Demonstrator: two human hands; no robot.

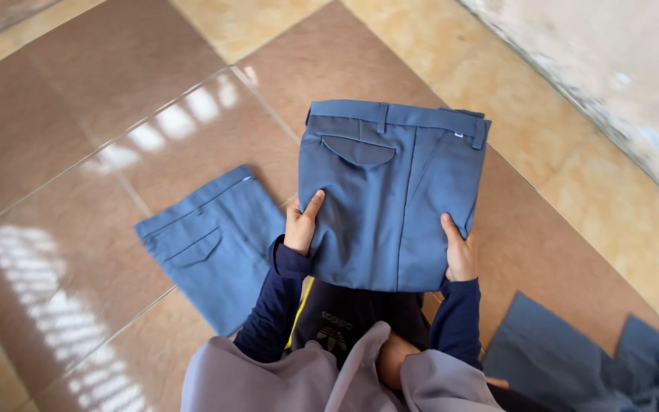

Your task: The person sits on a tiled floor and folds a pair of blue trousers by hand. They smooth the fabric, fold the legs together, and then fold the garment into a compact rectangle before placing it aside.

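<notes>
While both hands grip the folded blue twill trousers [390, 194] at centre frame, folding appears complete. Left hand [300, 226] and right hand [461, 255] have fingers closed on the lower edges. Stacking likely calls for level carry toward the second folded blue pair [211, 244] on the tiled floor [78, 114], centre left. A small white tag [458, 134] marks the waistband.

Matt blue cloth trousers [390, 198], seemingly smooth-woven; glossy tiled floor [93, 99].

Both arms reach forward in dark sleeves. The left hand [300, 227] and right hand [460, 253] grip the lower corners of the folded trousers [390, 198], thumbs on top.
</notes>
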